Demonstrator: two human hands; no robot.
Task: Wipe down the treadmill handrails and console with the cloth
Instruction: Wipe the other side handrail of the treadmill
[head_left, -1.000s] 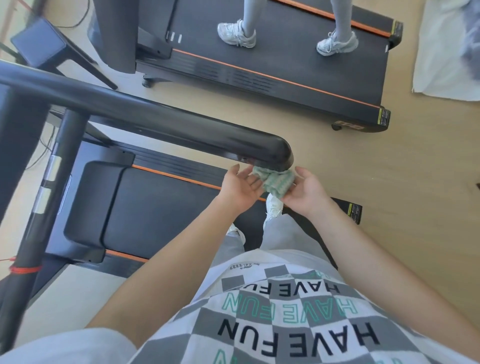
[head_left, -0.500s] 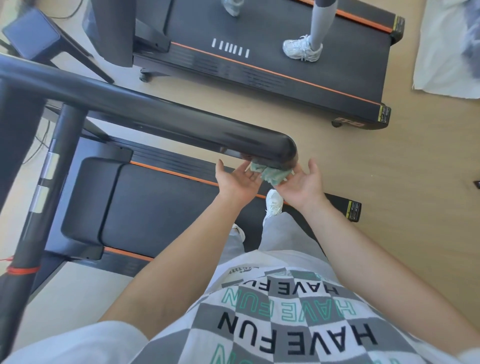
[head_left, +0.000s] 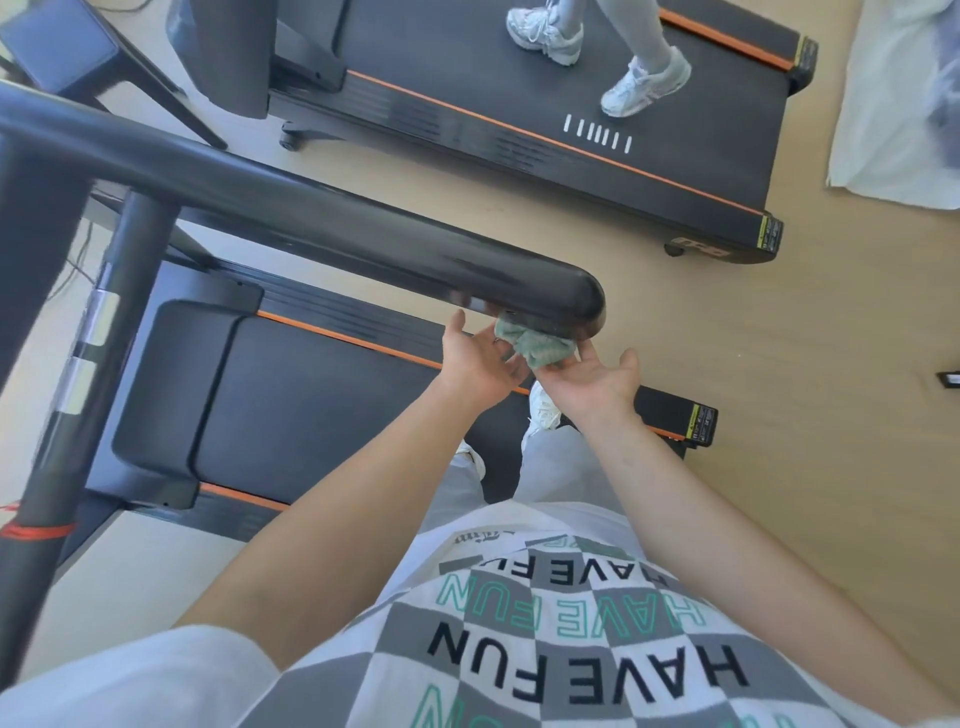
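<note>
The green cloth (head_left: 535, 347), soft, light and bunched, sits pressed under the end of the handrail (head_left: 363, 234), just above both hands. It should mould to the glossy rail and is best cupped from below. The right hand (head_left: 589, 382) lies flat, palm up, beneath it; the left hand (head_left: 480, 364), spread, touches its edge.

Cloth (head_left: 535, 347) under handrail (head_left: 363, 234) end, between left hand (head_left: 480, 361) and right hand (head_left: 592, 378), above treadmill belt (head_left: 322, 415).
</note>
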